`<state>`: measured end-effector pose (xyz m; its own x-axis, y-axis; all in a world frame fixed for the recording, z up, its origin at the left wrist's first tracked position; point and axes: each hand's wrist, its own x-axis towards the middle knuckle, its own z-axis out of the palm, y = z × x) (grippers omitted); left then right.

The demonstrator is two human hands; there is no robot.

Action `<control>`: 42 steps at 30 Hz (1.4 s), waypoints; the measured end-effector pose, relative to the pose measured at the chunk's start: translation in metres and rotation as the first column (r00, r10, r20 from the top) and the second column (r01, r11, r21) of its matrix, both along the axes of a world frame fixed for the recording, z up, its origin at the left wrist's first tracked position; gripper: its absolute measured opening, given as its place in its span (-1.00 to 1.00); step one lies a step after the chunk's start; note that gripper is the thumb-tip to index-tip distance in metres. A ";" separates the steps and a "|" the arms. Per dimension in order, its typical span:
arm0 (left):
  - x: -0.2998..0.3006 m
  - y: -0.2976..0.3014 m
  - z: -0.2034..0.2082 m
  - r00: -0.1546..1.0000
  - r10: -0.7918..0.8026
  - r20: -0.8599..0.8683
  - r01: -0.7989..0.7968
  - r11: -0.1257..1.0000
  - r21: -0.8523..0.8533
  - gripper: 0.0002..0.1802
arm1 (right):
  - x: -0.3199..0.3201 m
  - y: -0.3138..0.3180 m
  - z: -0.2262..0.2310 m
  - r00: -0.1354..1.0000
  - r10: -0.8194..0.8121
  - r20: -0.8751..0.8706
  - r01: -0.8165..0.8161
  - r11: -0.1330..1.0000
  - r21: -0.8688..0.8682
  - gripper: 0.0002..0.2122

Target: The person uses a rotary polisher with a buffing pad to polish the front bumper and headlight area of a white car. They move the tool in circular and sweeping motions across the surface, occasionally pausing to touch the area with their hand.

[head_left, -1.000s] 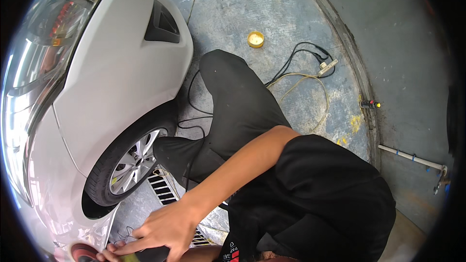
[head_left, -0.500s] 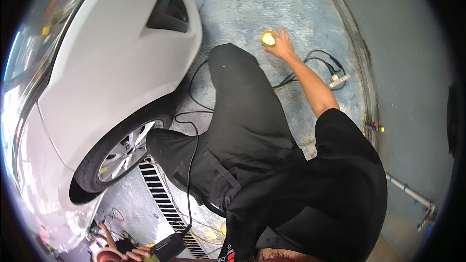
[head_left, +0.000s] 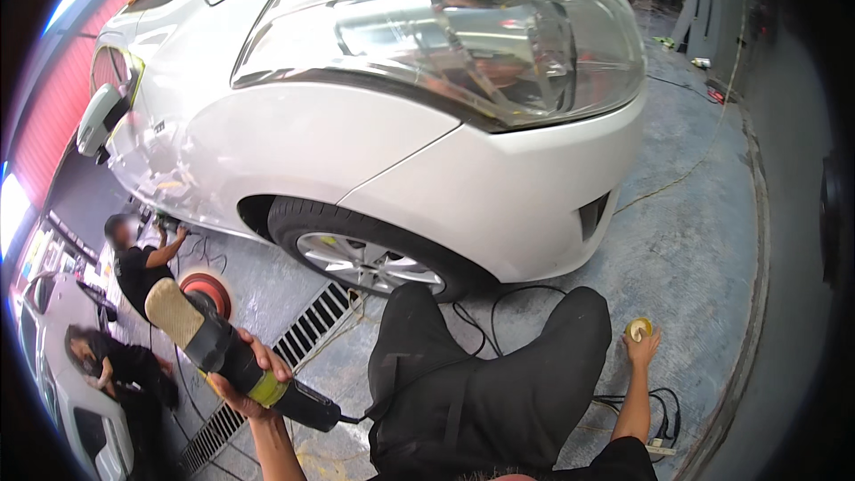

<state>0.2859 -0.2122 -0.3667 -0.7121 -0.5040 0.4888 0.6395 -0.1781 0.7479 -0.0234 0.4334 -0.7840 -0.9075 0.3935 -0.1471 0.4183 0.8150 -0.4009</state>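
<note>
My left hand [head_left: 252, 380] is closed around the black and lime-green body of a corded polisher [head_left: 214, 349], raised at the lower left. The polisher has a tan-covered head, and a red round pad [head_left: 207, 292] shows behind it. On the floor to the right, my right hand [head_left: 641, 352] grips a small round yellow tin [head_left: 639, 328] with pale paste inside. Some of its fingers reach over the rim. In front of me stands a white car [head_left: 401, 151] with a large clear headlight [head_left: 445, 36] and a front wheel [head_left: 365, 258] near my knees.
The polisher's black cord [head_left: 405, 389] runs across my lap. A power strip [head_left: 661, 447] with coiled cables lies at the lower right. A slotted floor drain [head_left: 307, 325] passes by the wheel. Two people [head_left: 142, 263] work at the left, beside another car [head_left: 67, 347].
My view has swung up and left, bringing the headlight and co-workers into sight. The polisher, mostly cut off before, now shows fully in my left hand. My right hand stays at the tin.
</note>
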 end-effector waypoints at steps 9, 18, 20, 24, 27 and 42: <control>-0.014 0.012 -0.006 1.000 0.003 -0.019 -0.002 0.999 0.032 -0.12 | -0.013 -0.031 0.148 0.766 -0.529 -0.367 -0.087 0.479 -0.874 -0.48; -0.019 0.008 -0.028 0.997 -0.072 -0.031 0.075 0.991 0.111 -0.08 | -0.019 -0.206 0.484 0.360 -0.052 -0.931 -0.927 0.094 -0.364 -0.53; -0.016 0.008 -0.032 0.997 -0.068 -0.022 0.070 0.989 0.128 -0.09 | -0.026 -0.244 0.521 0.226 0.043 -0.973 -0.974 0.036 -0.224 -0.51; -0.013 0.006 -0.039 0.999 -0.040 -0.007 0.040 0.993 0.109 -0.12 | -0.037 -0.329 0.575 -0.041 0.158 -0.987 -0.992 0.110 0.059 -0.48; -0.012 0.004 -0.048 0.998 -0.050 -0.026 0.053 0.989 0.137 -0.11 | -0.043 -0.387 0.607 -0.261 0.248 -0.933 -0.912 0.252 0.322 -0.45; 0.012 -0.018 -0.058 0.999 -0.041 0.027 0.033 0.973 0.229 -0.02 | -0.084 -0.513 0.657 -0.400 0.592 -0.700 -0.573 0.434 0.695 -0.53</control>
